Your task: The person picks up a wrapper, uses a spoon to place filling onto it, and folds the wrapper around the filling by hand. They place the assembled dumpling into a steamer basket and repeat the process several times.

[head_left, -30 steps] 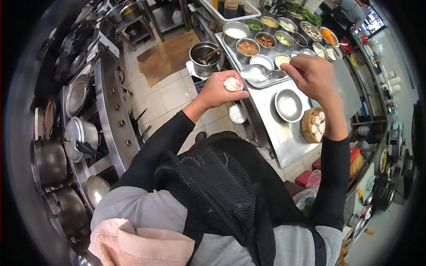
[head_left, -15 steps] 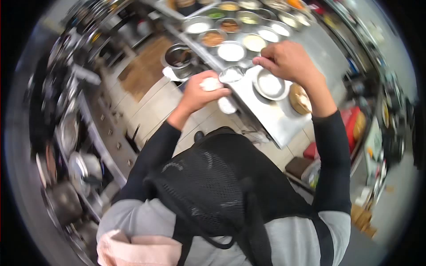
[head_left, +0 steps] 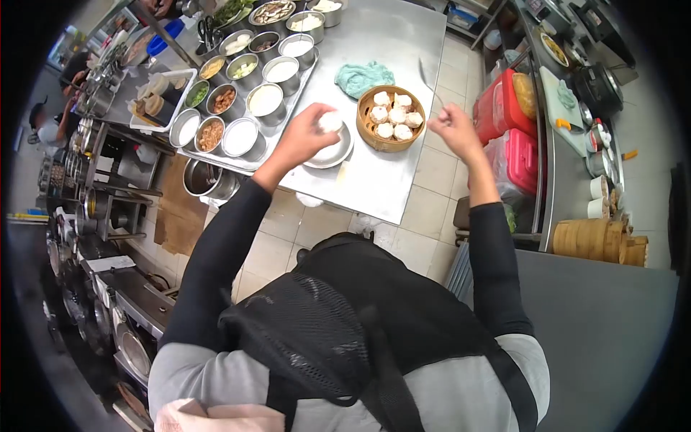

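**Dumpling pinched above steel bowl**

Viewed from overhead, at a kitchen desk (head_left: 381,191) of bare steel. Left hand (head_left: 306,140) closed on a white dumpling (head_left: 331,121), gripped at the fingertips just above a shallow steel bowl (head_left: 340,154) near the desk's front edge. Dumpling small and roundish, with no clear long axis; impossible to tell at this size which way its top points. Right hand (head_left: 452,124) raised in the air just right of a bamboo steamer (head_left: 365,137), fingers curled inward; impossible to tell whether pinching anything or empty. Steamer standing between the two hands, just beside the bowl, filled with several finished dumplings (head_left: 394,115) packed close together. Crumpled green cloth (head_left: 363,75) lying just beyond the steamer. To the left, a tray (head_left: 245,163) crowded with filling bowls (head_left: 265,99) in rows, some white, some brown, some green. Steel pot (head_left: 203,180) set lower, off the desk's left corner. Red bins (head_left: 504,101) on the tiled floor to the right, well apart from both hands.
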A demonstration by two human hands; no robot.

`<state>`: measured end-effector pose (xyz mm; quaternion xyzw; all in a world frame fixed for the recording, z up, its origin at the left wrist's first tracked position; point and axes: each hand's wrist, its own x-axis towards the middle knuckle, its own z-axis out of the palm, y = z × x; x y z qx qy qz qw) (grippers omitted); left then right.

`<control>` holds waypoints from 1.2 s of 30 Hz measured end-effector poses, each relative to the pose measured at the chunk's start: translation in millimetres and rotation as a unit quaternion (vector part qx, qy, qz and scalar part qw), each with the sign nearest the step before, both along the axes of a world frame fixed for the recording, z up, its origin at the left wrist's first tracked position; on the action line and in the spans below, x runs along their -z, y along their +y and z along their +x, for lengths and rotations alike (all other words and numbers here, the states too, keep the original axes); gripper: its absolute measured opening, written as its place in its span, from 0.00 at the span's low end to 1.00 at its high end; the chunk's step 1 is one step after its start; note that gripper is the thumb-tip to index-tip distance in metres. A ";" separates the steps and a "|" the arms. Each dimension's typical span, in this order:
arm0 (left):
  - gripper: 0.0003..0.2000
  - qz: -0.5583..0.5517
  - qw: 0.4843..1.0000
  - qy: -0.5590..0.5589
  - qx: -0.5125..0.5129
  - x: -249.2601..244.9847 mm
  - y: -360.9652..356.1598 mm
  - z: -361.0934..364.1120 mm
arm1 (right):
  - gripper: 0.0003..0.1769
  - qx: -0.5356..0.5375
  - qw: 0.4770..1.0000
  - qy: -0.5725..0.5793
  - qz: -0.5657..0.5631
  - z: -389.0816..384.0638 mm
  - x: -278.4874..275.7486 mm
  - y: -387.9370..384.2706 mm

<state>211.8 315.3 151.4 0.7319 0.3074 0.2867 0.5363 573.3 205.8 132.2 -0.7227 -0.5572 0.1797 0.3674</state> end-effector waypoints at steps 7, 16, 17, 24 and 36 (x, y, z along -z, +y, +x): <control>0.26 0.034 0.993 -0.013 -0.111 32.6 56.2 94.2 | 0.34 -0.011 0.991 -0.097 -0.096 -91.3 -8.5 66.7; 0.23 -0.027 0.996 -0.051 -0.064 51.6 52.2 97.3 | 0.36 -0.009 0.975 -0.178 -0.134 -91.5 13.1 82.7; 0.24 -0.017 0.997 -0.049 -0.054 59.6 51.9 100.6 | 0.36 -0.013 0.976 -0.170 -0.133 -88.7 13.1 81.4; 0.20 0.206 0.954 0.205 -0.070 53.3 38.4 116.3 | 0.32 -0.041 0.978 -0.167 -0.118 -77.6 12.1 80.3; 0.15 0.305 0.893 0.330 0.021 15.9 52.1 129.0 | 0.29 -0.041 0.982 -0.136 -0.122 -75.3 18.0 83.0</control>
